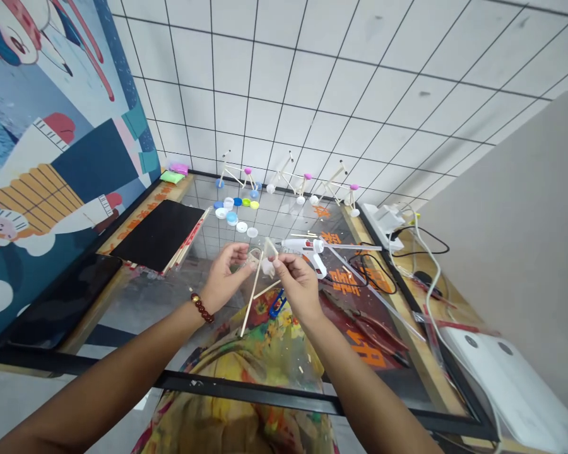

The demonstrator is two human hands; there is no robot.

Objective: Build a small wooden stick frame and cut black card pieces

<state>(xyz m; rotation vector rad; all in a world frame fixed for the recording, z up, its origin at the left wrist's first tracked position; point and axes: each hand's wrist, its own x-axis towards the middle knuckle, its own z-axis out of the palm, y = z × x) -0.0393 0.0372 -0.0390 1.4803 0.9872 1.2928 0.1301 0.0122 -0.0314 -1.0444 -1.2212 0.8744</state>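
Observation:
My right hand [300, 284] pinches a small frame of pale wooden sticks [271, 247] between thumb and fingers, above the middle of the table. One long thin stick [250, 302] slants down from it toward me. A whitish piece [267, 268] shows just under the frame; its kind is unclear. My left hand [230, 271], with a beaded bracelet on the wrist, is at the frame's left side. Its thumb and fingers are apart, close to a pale, blurred bit. Right behind my right hand lies a white glue gun [307, 247] with a glue stick in its back.
Three stick models [288, 176] with bottle-cap wheels stand along the wall. Loose bottle caps [231, 216] lie before them. A black board [161, 233] is at left. Pliers [369, 328], a blue cutter [277, 304], cables and a power strip [383, 221] are at right.

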